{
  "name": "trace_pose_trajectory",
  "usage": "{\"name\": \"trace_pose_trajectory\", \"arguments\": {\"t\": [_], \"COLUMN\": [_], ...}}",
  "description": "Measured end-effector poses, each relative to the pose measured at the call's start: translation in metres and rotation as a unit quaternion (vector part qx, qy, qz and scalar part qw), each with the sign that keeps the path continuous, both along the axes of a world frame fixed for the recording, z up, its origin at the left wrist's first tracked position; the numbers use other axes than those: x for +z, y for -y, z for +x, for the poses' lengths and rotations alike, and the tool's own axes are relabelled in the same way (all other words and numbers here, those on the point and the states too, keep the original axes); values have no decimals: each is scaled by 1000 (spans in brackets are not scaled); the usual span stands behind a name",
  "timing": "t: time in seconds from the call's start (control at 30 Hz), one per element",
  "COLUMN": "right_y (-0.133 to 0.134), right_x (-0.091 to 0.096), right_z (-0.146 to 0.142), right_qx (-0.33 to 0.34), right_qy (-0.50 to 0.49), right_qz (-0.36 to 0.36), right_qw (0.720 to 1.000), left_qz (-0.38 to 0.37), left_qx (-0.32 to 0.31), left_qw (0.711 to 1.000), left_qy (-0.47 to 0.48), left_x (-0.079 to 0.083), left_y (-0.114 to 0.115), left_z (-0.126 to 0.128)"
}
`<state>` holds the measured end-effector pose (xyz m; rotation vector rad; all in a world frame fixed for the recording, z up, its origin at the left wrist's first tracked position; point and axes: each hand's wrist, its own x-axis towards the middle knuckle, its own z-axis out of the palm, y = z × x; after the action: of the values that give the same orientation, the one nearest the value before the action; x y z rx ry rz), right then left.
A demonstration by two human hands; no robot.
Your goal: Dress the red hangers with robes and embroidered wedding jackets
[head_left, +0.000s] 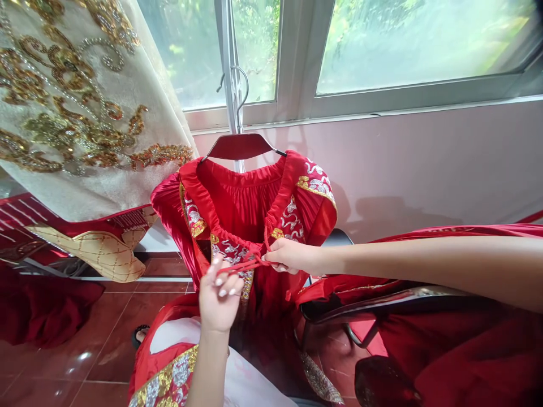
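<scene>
A red pleated skirt (258, 183) with silver and gold embroidery hangs by its waistband from a dark hanger (241, 146). Across its front a red drawstring cord (244, 265) is pulled taut and looped or knotted near the middle. My left hand (220, 295) has its fingers curled round one part of the cord, at the left. On the other side my right hand (296, 255) pinches the cord close to the knot, knuckles against the garment. Parts of the cord inside my fingers are hidden.
The hanger's hook (241, 87) is by a metal stand pole (232, 62) before the window. A white sequinned cloth (139, 107) hangs at the left. Red fabric drapes over a black chair (369, 305) at the right. More embroidered red cloth (169, 381) lies across my lap.
</scene>
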<state>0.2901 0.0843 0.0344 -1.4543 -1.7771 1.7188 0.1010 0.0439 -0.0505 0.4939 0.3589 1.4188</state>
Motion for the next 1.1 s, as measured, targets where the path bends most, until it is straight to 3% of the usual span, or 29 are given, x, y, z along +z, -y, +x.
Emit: {"name": "trace_pose_trajectory", "arguments": {"t": [0.1,0.23,0.33,0.43,0.5,0.57,0.7,0.77,0.83,0.9,0.97,1.03,1.1], "right_y": [-5,-1,7,12,10,4,-7,-9,-7,-5,-4,-5,-5], "right_x": [2,14,25,33,38,43,50,51,50,47,43,36,28], "right_z": [1,-3,-7,-7,-4,2,11,13,13,13,14,14,13], "right_qx": [-18,-9,14,16,0,2,53,68,87,112,129,151,180], "right_qy": [-6,20,34,32,23,-5,-67,-83,-84,-76,-66,-46,-8], "right_qz": [-13,26,51,68,73,90,146,147,139,132,140,167,201], "right_qw": [1000,999,998,997,997,996,986,983,983,982,980,973,963], "left_qz": [63,145,193,152,95,45,-32,-10,74,155,175,140,113], "left_qx": [48,114,188,303,385,409,269,253,241,169,103,60,44], "left_qw": [995,982,961,936,894,830,671,629,653,694,748,810,825], "left_qy": [61,-38,-60,-97,-208,-377,-691,-735,-714,-683,-632,-567,-552], "left_x": [8,22,33,40,42,45,72,92,107,109,97,77,56], "left_y": [8,23,28,26,22,19,17,18,17,12,4,-5,-14], "left_z": [-42,-80,-76,-61,-59,-63,-60,-40,-11,16,35,45,48]}}
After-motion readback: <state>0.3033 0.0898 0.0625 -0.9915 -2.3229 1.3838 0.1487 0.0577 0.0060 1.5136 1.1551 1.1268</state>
